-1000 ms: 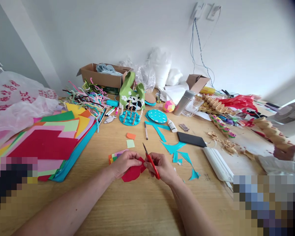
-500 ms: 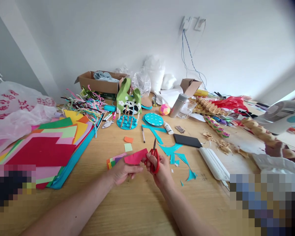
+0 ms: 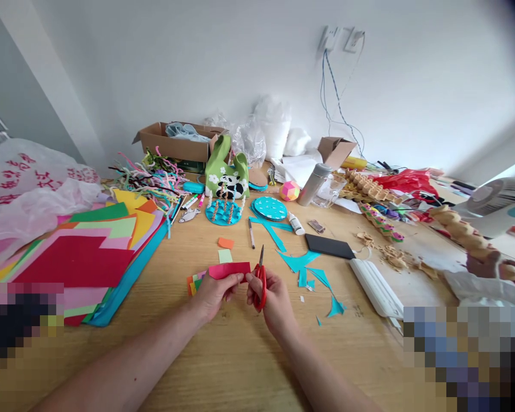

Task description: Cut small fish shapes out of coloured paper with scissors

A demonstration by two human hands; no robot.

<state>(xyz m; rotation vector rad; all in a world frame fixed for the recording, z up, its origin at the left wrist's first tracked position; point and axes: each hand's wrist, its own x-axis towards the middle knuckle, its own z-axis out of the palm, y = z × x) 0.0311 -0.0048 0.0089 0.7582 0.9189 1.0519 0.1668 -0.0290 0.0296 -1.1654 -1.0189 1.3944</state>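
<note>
Pinched in my left hand (image 3: 217, 294) is a red strip of felt or paper (image 3: 229, 268), stretched level above the table. My right hand (image 3: 272, 297) grips red-handled scissors (image 3: 261, 286), their blades pointing up and away, seemingly closed. The thumb and fingertip of that hand also touch the strip's right end. Partly hidden behind my left hand lies a fan of small coloured pieces (image 3: 192, 284). Just beyond the strip are a pale green square (image 3: 225, 256) and an orange piece (image 3: 225, 243).
Coloured sheets (image 3: 77, 260) are stacked at left. Blue scraps (image 3: 298, 261), a black flat box (image 3: 329, 246) and a white power strip (image 3: 375, 287) lie to the right. Farther back stand a blue egg-tray piece (image 3: 223, 213), blue discs (image 3: 269, 208), a glue bottle (image 3: 296, 224) and a steel flask (image 3: 315, 184).
The red strip has turned from slanting to nearly level. My right hand and the scissors have shifted slightly left and down, and the scissors tilt differently.
</note>
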